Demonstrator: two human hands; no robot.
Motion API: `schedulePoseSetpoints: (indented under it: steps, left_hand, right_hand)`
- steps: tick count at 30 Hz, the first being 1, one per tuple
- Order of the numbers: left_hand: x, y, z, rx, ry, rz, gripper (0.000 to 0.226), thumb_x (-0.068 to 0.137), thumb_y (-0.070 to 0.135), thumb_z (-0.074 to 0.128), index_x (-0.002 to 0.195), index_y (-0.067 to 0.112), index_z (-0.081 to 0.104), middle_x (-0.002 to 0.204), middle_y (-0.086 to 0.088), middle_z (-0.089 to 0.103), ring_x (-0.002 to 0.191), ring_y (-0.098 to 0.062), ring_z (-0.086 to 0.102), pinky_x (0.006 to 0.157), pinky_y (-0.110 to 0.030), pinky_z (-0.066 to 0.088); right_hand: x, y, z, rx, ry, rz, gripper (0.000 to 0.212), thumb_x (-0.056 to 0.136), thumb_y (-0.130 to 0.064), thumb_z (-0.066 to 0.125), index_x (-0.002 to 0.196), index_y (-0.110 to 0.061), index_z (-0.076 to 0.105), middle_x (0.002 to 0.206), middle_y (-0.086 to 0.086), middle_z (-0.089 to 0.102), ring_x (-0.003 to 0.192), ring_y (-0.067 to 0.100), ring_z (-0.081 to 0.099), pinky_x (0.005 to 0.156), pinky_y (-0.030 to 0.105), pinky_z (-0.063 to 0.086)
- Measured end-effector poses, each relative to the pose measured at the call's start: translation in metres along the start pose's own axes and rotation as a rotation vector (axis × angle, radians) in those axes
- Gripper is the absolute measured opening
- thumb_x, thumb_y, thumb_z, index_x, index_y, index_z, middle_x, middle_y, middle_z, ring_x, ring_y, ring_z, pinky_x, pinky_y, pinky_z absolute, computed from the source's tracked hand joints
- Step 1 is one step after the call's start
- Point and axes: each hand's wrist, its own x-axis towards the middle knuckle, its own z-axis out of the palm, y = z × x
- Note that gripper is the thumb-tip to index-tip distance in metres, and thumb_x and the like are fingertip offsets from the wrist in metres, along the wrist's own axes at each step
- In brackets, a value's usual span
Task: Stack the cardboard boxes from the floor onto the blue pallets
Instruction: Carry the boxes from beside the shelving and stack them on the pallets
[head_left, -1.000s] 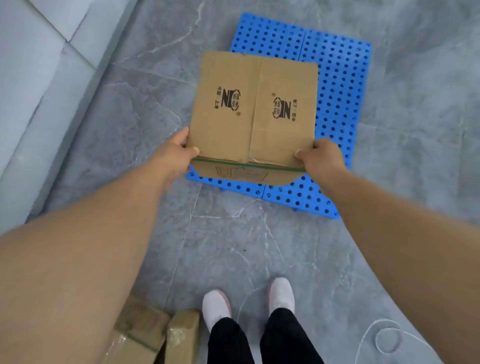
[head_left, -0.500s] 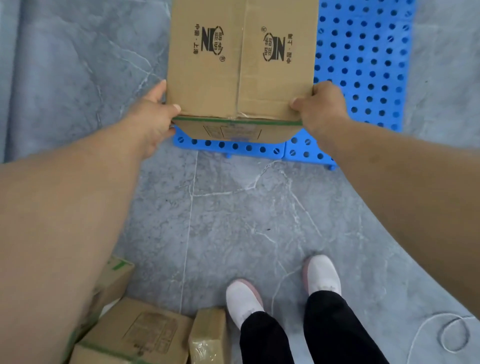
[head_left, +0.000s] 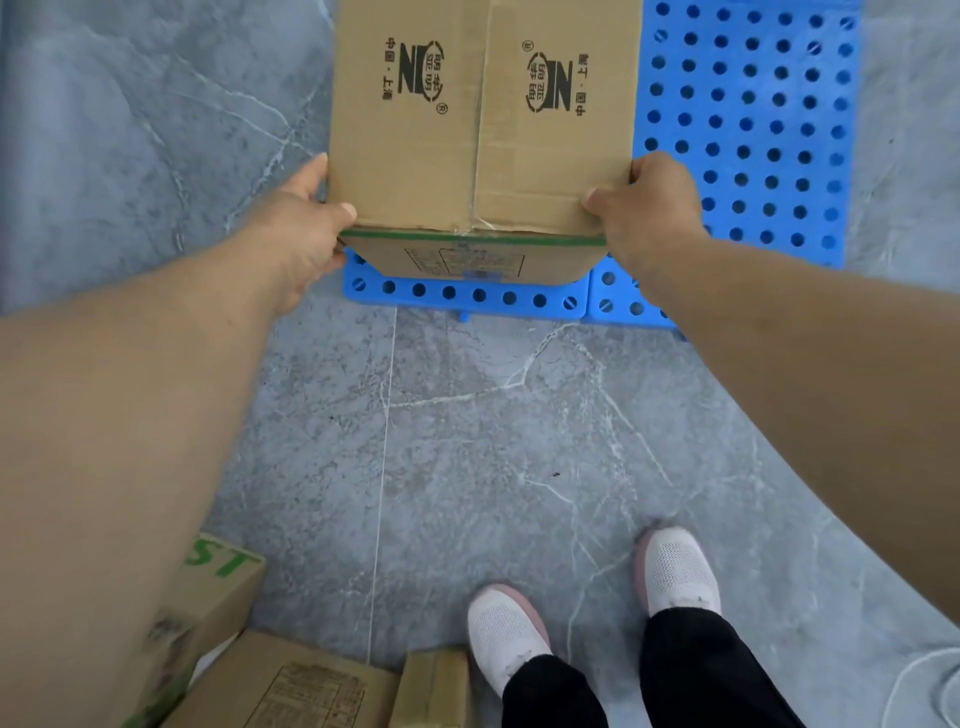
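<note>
I see my left hand (head_left: 298, 228) gripping the near left corner of a cardboard box (head_left: 480, 130), thumb on top, and my right hand (head_left: 644, 213) gripping its near right corner the same way, so the box spans the gap between them. Just beneath and beyond my hands lies the blue pallet (head_left: 748, 130), its holed surface stretching out past my right hand, with the grey marble floor (head_left: 467, 441) on my side of it. Well back from my left hand, under that forearm, more boxes (head_left: 291, 686) sit beside my white shoes (head_left: 506, 631).
</note>
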Motion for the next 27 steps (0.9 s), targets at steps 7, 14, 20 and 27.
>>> schedulePoseSetpoints:
  steps: [7, 14, 20, 27]
  left_hand:
    - [-0.006, -0.006, 0.001, 0.035, 0.015, -0.015, 0.061, 0.096, 0.013, 0.047, 0.145, 0.039, 0.022, 0.144, 0.001, 0.042, 0.104, -0.013, 0.055, 0.083, -0.027, 0.047]
    - [-0.013, -0.003, 0.008, 0.162, 0.044, 0.011, 0.059, 0.097, 0.018, 0.043, 0.145, 0.040, 0.017, 0.146, 0.003, 0.038, 0.121, -0.020, 0.048, 0.105, -0.042, 0.039]
    - [-0.048, 0.015, 0.016, 0.186, 0.200, 0.030, 0.062, 0.097, 0.031, 0.043, 0.149, 0.032, 0.010, 0.155, 0.001, 0.024, 0.138, -0.021, 0.030, 0.106, -0.034, 0.028]
    - [-0.137, 0.038, 0.008, 0.175, 0.297, 0.081, 0.061, 0.094, 0.046, 0.040, 0.148, 0.023, 0.022, 0.154, -0.003, 0.024, 0.140, -0.021, 0.026, 0.102, -0.032, 0.031]
  right_hand:
    - [-0.007, 0.009, 0.004, 0.007, -0.003, 0.023, 0.013, 0.091, -0.020, 0.048, 0.100, -0.013, 0.043, 0.081, -0.003, 0.044, 0.076, 0.020, 0.051, 0.051, 0.025, 0.037]
    - [-0.004, 0.010, 0.003, -0.019, -0.023, 0.020, 0.026, 0.092, -0.022, 0.048, 0.115, -0.009, 0.044, 0.086, -0.002, 0.046, 0.070, 0.014, 0.049, 0.050, 0.024, 0.034]
    - [-0.027, -0.001, -0.006, -0.271, -0.008, -0.044, 0.035, 0.088, -0.018, 0.048, 0.121, -0.009, 0.041, 0.120, 0.008, 0.040, 0.093, 0.026, 0.051, 0.070, 0.036, 0.047]
    - [-0.087, -0.034, -0.037, -0.507, 0.017, -0.276, 0.045, 0.093, -0.029, 0.045, 0.133, -0.012, 0.040, 0.134, 0.006, 0.038, 0.117, 0.022, 0.043, 0.073, 0.033, 0.037]
